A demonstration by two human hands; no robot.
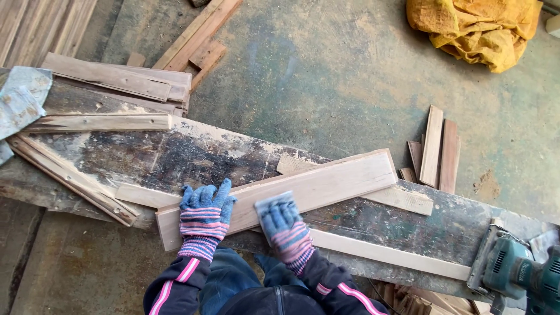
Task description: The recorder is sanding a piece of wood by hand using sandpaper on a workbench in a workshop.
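Left hand [204, 217] pins plank [326, 184], long axis rising rightward.

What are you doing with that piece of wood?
A person in blue striped gloves is bent over a dark, worn workbench. The left hand lies flat on a long pale plank, pinning it down. The right hand presses a small grey sanding pad onto the same plank. Thin wood strips lie beside it, and a green power tool sits at the bench's end. More offcuts and a yellow cloth lie on the floor.
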